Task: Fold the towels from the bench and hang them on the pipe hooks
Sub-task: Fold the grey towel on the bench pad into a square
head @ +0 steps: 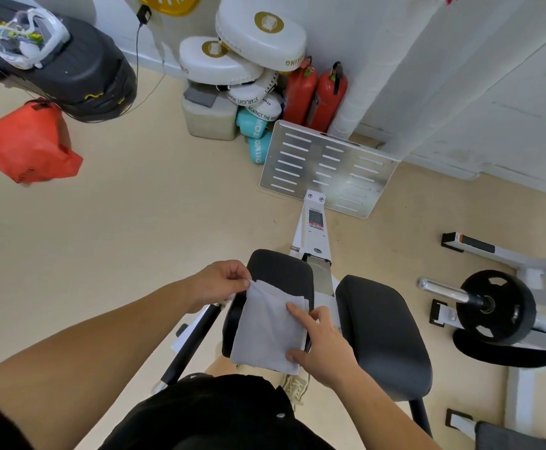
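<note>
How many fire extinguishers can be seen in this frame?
2. One fire extinguisher stands by the wall just right of the stacked white boxing pads; the second is beside it, next to the white wrapped pipe. Others may be hidden behind the pads.

The top white pad is showing upside-down gold letters on its rim, ending in "OXING"; the first letter is hiding round the curve. A lower white pad is wearing a strip that is reading "STARLIGHT". Another white pad beside it is carrying the words "AGAINGT THE WIN", with the rest running out of sight. The blue-green pads are showing white letters, but these are lying upside down and too bent to read. A red and white sticker is sitting on the white bar of the bench, its print too small to read. The yellow sign is showing letters too, cut off at the top
</note>
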### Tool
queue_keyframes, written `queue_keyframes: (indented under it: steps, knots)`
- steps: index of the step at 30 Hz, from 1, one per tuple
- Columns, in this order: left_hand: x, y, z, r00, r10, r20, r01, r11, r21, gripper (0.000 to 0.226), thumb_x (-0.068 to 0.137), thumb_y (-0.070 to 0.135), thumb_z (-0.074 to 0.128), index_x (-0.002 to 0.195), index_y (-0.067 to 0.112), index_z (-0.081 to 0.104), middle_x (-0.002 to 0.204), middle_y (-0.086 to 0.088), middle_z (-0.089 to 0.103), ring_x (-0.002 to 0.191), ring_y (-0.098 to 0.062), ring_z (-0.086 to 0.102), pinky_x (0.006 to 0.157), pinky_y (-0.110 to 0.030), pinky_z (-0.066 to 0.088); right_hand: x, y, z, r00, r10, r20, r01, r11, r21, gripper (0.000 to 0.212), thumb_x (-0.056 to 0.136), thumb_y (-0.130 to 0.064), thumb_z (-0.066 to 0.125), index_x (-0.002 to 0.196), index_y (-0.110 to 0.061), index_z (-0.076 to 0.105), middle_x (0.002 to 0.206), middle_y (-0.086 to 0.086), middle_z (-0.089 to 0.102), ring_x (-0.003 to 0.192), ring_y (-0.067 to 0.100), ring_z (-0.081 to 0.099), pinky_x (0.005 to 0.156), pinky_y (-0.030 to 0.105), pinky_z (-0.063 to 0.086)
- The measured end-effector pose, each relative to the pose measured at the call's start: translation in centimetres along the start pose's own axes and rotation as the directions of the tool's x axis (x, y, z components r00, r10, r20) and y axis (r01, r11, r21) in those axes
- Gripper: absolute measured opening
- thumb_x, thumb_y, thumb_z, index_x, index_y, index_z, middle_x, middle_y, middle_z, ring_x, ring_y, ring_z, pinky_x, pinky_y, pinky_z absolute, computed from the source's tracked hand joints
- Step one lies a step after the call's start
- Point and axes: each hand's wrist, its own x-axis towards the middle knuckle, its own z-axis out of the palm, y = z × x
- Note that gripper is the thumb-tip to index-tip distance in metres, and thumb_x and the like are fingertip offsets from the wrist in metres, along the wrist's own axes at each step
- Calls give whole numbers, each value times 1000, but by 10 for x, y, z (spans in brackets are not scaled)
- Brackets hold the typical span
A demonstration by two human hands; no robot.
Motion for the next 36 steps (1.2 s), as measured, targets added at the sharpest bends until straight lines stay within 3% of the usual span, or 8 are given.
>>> queue_keyframes:
  steps: [8, 14, 17, 22, 25, 28, 33, 36]
  knots:
    - [11, 13, 17, 958, -205, 199, 280, 810, -516, 44, 93, -1, 44, 131, 17, 58, 58, -2, 39, 53, -15, 34, 57, -30, 38, 1, -1, -1, 1000, -14, 4, 14, 1000, -12, 86, 89, -48, 71, 154, -56, 16, 143, -8, 30, 114, 15, 55, 93, 23, 56]
    - [7, 5, 25, 863, -143, -485, 119, 990, -80, 17, 96, 21, 48, 109, 18, 59, 89, -4, 67, 80, -29, 69, 75, -43, 61, 1, -1, -3, 1000, -13, -3, 13, 1000, -14, 86, 88, -49, 70, 154, -55, 15, 144, -8, 28, 117, 16, 54, 96, 26, 56]
    - [-8, 0, 33, 923, -126, -364, 221, 947, 232, 46, 98, 57, 45, 75, 17, 53, 76, -1, 61, 72, -18, 59, 62, -29, 43, -1, -2, -1, 1000, -15, -5, 15, 1000, -17, 86, 87, -49, 70, 153, -54, 15, 143, -8, 29, 115, 16, 54, 94, 26, 56]
    - [-7, 11, 48, 953, -25, -303, 115, 952, 284, 57, 94, 67, 45, 64, 19, 56, 64, 3, 59, 64, -13, 58, 62, -24, 44, 0, -4, -1, 1000, -11, -19, 10, 1000, -26, 86, 87, -48, 70, 154, -53, 16, 143, -6, 30, 110, 16, 56, 93, 26, 56]
    - [-2, 23, 53, 977, -8, -212, 9, 1000, 7, 24, 94, 47, 63, 97, 24, 72, 90, 3, 72, 88, -14, 67, 77, -23, 52, -2, -5, 0, 1000, -6, -21, 5, 999, -32, 86, 86, -47, 69, 153, -54, 15, 141, -6, 30, 103, 17, 58, 85, 25, 57]
    - [-5, 22, 50, 995, -63, -81, 22, 902, -431, 33, 92, 34, 72, 124, 28, 68, 111, 3, 76, 109, -16, 69, 93, -30, 56, -4, -5, 2, 1000, 9, -26, -10, 1000, -25, 87, 86, -47, 70, 153, -55, 14, 143, -7, 29, 108, 16, 56, 86, 24, 56]
    - [-13, 6, 48, 954, -207, -215, 165, 966, -201, 77, 66, 61, 82, 128, 21, 60, 116, 3, 69, 107, -20, 67, 100, -39, 56, -9, -5, 3, 999, 15, -30, -14, 1000, 14, 86, 88, -46, 69, 155, -53, 16, 142, -9, 30, 109, 15, 55, 86, 22, 55]
    - [-12, 21, 50, 972, -179, -153, 161, 979, -124, 61, 62, 57, 86, 107, 18, 70, 105, 0, 72, 99, -20, 70, 92, -39, 60, -11, -5, 1, 999, -5, -40, 5, 1000, 1, 83, 90, -44, 68, 156, -50, 18, 141, -8, 32, 110, 15, 55, 83, 21, 53]
